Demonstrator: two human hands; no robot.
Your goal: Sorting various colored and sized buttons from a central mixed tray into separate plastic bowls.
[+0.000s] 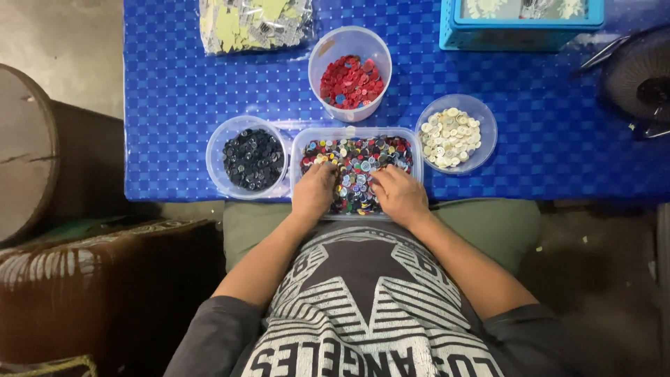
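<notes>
Seen from above, looking down past a grey printed shirt to a table (174,70) under a blue checked cloth. Both hands sunk into a clear rectangular tub of mixed buttons (357,164), set at the near edge of the table and partly overhanging it. Left hand (314,192) palm down on the left half of the tub, fingers (322,169) curled loosely into the pile; whether any button is pinched, impossible to tell. Right hand (399,195) likewise palm down on the right half, fingers (380,180) bent inward toward the left hand, their grip also hidden by the buttons.

Just left of the left fingers, a round clear bowl of black buttons (252,159), touching the tub. Beyond both sets of fingers, a taller clear cup of red buttons (351,80). Just right of the right fingers, a round clear bowl of cream buttons (451,136). Farther off, a bag of pale scraps (255,24), a blue box (520,21), and a dark fan (638,77) at the far right.

Likely risks: the overhanging tub tipping off the edge under downward pressure from both hands; loose buttons flicked over the low rim by raking fingers; a button dropped into the wrong neighbouring bowl, given how close they stand.
</notes>
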